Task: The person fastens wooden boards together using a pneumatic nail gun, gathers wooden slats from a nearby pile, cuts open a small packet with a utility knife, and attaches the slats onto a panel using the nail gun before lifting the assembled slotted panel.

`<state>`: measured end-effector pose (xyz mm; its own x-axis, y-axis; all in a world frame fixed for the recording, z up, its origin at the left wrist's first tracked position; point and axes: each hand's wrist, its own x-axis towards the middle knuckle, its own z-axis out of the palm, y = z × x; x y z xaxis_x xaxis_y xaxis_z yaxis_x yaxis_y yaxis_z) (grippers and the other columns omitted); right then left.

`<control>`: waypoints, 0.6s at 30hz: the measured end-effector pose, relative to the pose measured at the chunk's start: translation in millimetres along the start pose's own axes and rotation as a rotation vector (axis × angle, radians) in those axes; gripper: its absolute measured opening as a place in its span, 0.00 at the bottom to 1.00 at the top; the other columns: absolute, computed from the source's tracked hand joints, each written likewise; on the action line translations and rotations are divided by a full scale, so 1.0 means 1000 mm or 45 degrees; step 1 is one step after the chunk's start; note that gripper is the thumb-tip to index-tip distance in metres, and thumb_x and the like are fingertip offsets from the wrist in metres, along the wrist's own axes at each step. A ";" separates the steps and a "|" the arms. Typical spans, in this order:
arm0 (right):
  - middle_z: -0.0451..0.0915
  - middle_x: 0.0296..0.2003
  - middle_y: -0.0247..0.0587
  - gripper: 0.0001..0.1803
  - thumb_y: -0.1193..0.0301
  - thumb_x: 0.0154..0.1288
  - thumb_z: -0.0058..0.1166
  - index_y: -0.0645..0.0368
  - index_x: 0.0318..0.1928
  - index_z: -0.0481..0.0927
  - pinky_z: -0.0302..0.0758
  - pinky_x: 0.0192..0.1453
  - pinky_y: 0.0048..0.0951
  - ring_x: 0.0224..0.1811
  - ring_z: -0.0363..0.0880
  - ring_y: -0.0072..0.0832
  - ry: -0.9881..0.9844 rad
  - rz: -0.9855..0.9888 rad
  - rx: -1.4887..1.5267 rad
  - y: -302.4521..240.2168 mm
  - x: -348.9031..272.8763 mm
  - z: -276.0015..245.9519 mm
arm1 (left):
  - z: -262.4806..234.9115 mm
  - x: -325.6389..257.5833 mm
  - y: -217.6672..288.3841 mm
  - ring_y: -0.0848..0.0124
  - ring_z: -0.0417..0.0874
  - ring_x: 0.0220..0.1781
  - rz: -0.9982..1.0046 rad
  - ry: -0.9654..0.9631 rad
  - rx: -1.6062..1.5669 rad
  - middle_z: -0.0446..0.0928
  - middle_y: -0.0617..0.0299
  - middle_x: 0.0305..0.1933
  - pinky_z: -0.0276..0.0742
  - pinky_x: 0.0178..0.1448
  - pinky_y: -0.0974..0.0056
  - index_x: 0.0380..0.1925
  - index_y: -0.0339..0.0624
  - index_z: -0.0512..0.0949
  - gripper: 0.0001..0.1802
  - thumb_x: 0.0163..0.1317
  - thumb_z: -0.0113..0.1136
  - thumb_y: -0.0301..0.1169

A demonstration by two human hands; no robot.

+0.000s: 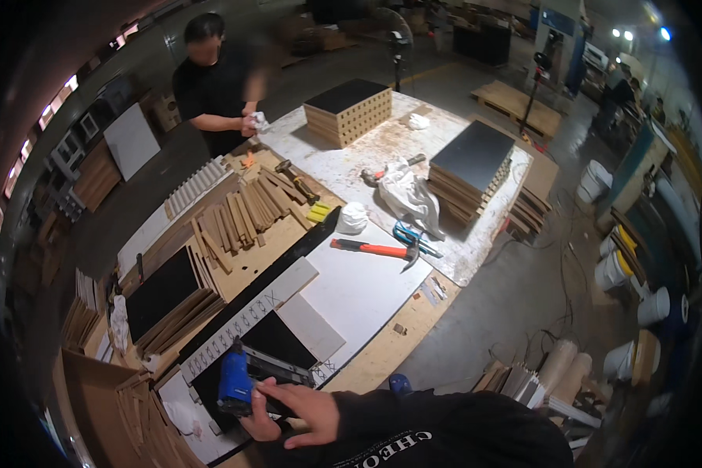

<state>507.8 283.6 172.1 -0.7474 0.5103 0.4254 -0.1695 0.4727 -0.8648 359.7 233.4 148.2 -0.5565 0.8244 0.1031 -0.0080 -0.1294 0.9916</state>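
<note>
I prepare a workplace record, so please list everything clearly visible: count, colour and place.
Nail gun: one, blue-black, by hands
Hammers: three, orange or dark, worktop
Cloths: several, white, worktop
Board stacks: three, black-topped, worktop
Strips: many, brown, left of centre
Tool: one or two, blue, beside nearest hammer
Yellow pieces: some, yellow, by strips
Worktop: count unclear, white and brown, middle
Buckets: several, white, right floor
Co-worker: one, black shirt, upper left
Left hand: one, bare, at gun
Right hand: one, bare, at gun

Workshop, blue power tool [235,380], hammer [372,247], stacked panels [348,114]
</note>
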 end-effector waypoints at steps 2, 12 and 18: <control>0.61 0.56 0.60 0.47 0.63 0.49 0.61 0.65 0.65 0.48 0.60 0.62 0.37 0.59 0.60 0.50 0.167 0.046 0.085 0.003 -0.026 -0.012 | 0.001 0.011 0.004 0.64 0.78 0.34 -0.183 0.120 -0.222 0.76 0.48 0.36 0.75 0.43 0.63 0.49 0.29 0.65 0.23 0.60 0.51 0.35; 0.76 0.41 0.47 0.28 0.58 0.50 0.60 0.54 0.52 0.71 0.70 0.51 0.40 0.48 0.73 0.43 0.279 1.175 -0.379 0.110 -0.235 -0.024 | -0.013 0.108 0.000 0.68 0.77 0.30 -0.044 -0.198 -0.591 0.75 0.56 0.36 0.76 0.38 0.66 0.48 0.40 0.66 0.27 0.62 0.47 0.52; 0.75 0.41 0.42 0.16 0.65 0.52 0.54 0.52 0.43 0.76 0.69 0.50 0.42 0.48 0.72 0.42 0.392 1.511 -0.615 0.132 -0.315 -0.023 | 0.010 0.120 0.006 0.67 0.75 0.35 -0.154 -0.476 -0.563 0.75 0.57 0.37 0.75 0.41 0.64 0.48 0.41 0.67 0.24 0.62 0.49 0.49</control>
<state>735.7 201.4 -70.0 -0.0950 0.9013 -0.4226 0.7768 -0.1983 -0.5977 301.4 337.1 167.6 -0.2000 0.9755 0.0913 -0.4436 -0.1733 0.8793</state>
